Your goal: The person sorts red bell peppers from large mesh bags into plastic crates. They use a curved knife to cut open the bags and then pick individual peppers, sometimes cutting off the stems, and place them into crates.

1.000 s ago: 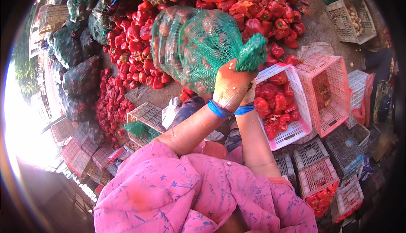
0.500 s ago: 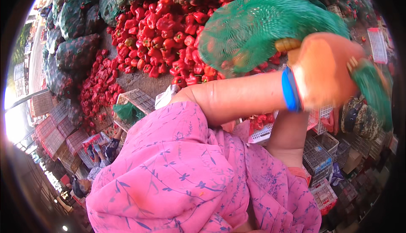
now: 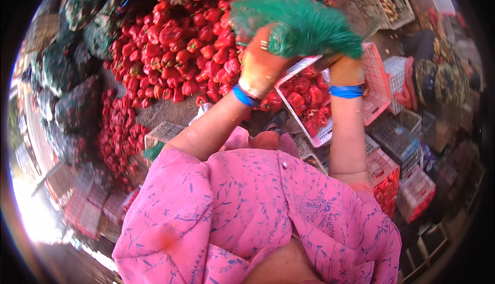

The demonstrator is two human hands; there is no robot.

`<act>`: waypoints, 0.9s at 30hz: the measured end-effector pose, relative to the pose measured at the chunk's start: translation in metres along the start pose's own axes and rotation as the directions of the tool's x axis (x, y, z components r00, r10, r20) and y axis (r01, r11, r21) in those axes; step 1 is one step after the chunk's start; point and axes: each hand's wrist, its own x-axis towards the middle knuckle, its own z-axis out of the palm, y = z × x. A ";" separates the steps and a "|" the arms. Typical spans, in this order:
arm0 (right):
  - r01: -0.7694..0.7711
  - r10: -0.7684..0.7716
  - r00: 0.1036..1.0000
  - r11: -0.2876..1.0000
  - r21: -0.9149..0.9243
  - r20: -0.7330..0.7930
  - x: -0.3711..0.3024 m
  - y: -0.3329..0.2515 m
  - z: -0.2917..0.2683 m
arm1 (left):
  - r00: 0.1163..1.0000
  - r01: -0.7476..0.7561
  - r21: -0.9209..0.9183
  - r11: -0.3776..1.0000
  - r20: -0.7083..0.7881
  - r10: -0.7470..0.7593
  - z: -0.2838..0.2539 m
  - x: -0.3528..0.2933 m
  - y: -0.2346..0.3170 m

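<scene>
A green mesh bag [image 3: 314, 26], blurred by motion, is stretched sideways between my hands, above a crate. My left hand [image 3: 264, 62], in an orange-stained glove with a blue wristband, is closed round the bag's bunched left part. On the right, my gloved right hand [image 3: 346, 70] grips the other end, its fingers partly hidden by the netting. Below the bag, a white-rimmed crate [image 3: 322, 140] holds red bell peppers [image 3: 304, 98]. A large heap of red bell peppers [image 3: 175, 47] lies on the ground to the left of my left hand.
Filled dark mesh sacks [image 3: 77, 106] line the left side. Red and grey crates [image 3: 399, 134] stand at right, near a person in patterned clothing [image 3: 446, 70]. A pale crate [image 3: 384, 5] sits at the far right. My shoe [image 3: 276, 120] shows beside the pepper crate.
My left arm has swung back from the far right, and my hands are now apart. The mesh bag has moved left and looks more bunched. The view has shifted, uncovering the crate of peppers.
</scene>
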 end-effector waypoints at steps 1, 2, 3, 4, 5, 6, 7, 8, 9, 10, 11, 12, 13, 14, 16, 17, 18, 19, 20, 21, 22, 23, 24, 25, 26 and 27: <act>0.040 -0.041 0.998 0.999 0.007 0.040 0.004 -0.025 0.013 | 0.997 0.056 -0.047 0.997 0.064 -0.053 -0.008 0.009 0.002; 0.088 -0.088 0.995 0.996 -0.008 0.056 0.006 -0.049 0.023 | 0.984 0.118 -0.096 0.988 0.145 -0.103 -0.018 0.021 0.004; 0.137 -0.135 0.989 0.990 -0.027 0.063 0.006 -0.068 0.031 | 0.991 0.068 -0.050 0.996 0.122 -0.061 -0.022 0.028 0.000; 0.187 -0.184 0.980 0.982 -0.039 0.080 0.009 -0.088 0.038 | 0.995 0.014 0.000 1.000 0.095 -0.014 -0.027 0.033 -0.010; 0.238 -0.232 0.967 0.970 -0.048 0.108 0.008 -0.106 0.047 | 0.994 0.061 0.044 0.997 0.089 -0.065 -0.034 0.037 -0.022; 0.278 -0.267 0.951 0.959 -0.051 0.153 0.011 -0.123 0.055 | 0.997 0.025 0.183 0.983 0.064 -0.037 -0.042 0.040 -0.037; 0.317 -0.301 0.932 0.947 -0.056 0.201 0.012 -0.142 0.064 | 0.998 -0.027 0.290 0.957 0.055 0.011 -0.048 0.041 -0.050; 0.353 -0.329 0.912 0.934 -0.056 0.246 0.015 -0.159 0.074 | 0.996 -0.085 0.391 0.917 0.060 0.067 -0.053 0.042 -0.063; 0.377 -0.345 0.897 0.924 -0.069 0.276 0.013 -0.174 0.081 | 0.994 -0.104 0.440 0.892 0.071 0.081 -0.056 0.042 -0.075; 0.388 -0.352 0.884 0.919 -0.065 0.307 0.018 -0.180 0.088 | 0.992 -0.124 0.492 0.862 0.066 0.105 -0.061 0.042 -0.089; 0.404 -0.364 0.871 0.913 -0.061 0.332 0.017 -0.185 0.092 | 0.988 -0.150 0.543 0.826 0.068 0.135 -0.061 0.045 -0.096; 0.416 -0.373 0.860 0.908 -0.054 0.349 0.017 -0.188 0.093 | 0.990 -0.144 0.559 0.817 0.079 0.121 -0.060 0.044 -0.102; 0.408 -0.370 0.858 0.912 -0.035 0.355 0.013 -0.185 0.089 | 0.985 -0.170 0.612 0.772 0.078 0.155 -0.063 0.038 -0.097; 0.402 -0.368 0.856 0.915 -0.020 0.362 0.010 -0.186 0.080 | 0.979 -0.194 0.663 0.724 0.080 0.188 -0.063 0.033 -0.093; 0.471 -0.458 0.878 0.879 -0.072 0.140 0.000 -0.198 0.062 | 0.957 -0.263 0.713 0.650 0.110 0.267 -0.048 0.034 -0.074; 0.471 -0.462 0.880 0.878 -0.081 0.107 -0.008 -0.198 0.046 | 0.933 -0.326 0.730 0.600 0.147 0.328 -0.047 0.036 -0.067; 0.474 -0.469 0.880 0.876 -0.088 0.071 -0.016 -0.201 0.028 | 0.892 -0.388 0.721 0.575 0.138 0.430 -0.038 0.046 -0.059; 0.468 -0.468 0.883 0.878 -0.097 0.030 -0.025 -0.200 0.010 | 0.851 -0.436 0.712 0.550 0.128 0.509 -0.025 0.056 -0.053; 0.460 -0.463 0.886 0.882 -0.105 -0.012 -0.034 -0.198 -0.007 | 0.808 -0.477 0.705 0.525 0.117 0.577 -0.013 0.064 -0.050; 0.454 -0.461 0.886 0.884 -0.114 -0.050 -0.044 -0.197 -0.022 | 0.778 -0.543 0.711 0.446 0.227 0.586 -0.001 0.077 -0.050; 0.445 -0.457 0.885 0.887 -0.126 -0.089 -0.054 -0.196 -0.037 | 0.739 -0.607 0.705 0.367 0.331 0.587 0.013 0.094 -0.052; 0.439 -0.455 0.880 0.888 -0.136 -0.133 -0.069 -0.197 -0.053 | 0.719 -0.646 0.699 0.307 0.423 0.552 0.030 0.108 -0.055; 0.435 -0.455 0.873 0.889 -0.145 -0.174 -0.084 -0.197 -0.069 | 0.722 -0.662 0.693 0.286 0.487 0.491 0.051 0.107 -0.061; 0.429 -0.453 0.862 0.891 -0.152 -0.226 -0.105 -0.194 -0.087 | 0.709 -0.691 0.670 0.272 0.556 0.433 0.081 0.099 -0.068; 0.425 -0.452 0.845 0.892 -0.155 -0.284 -0.127 -0.192 -0.106 | 0.683 -0.726 0.633 0.268 0.622 0.382 0.108 0.082 -0.076; 0.410 -0.437 0.832 0.900 -0.150 -0.343 -0.151 -0.186 -0.123 | 0.638 -0.770 0.570 0.287 0.687 0.347 0.133 0.054 -0.083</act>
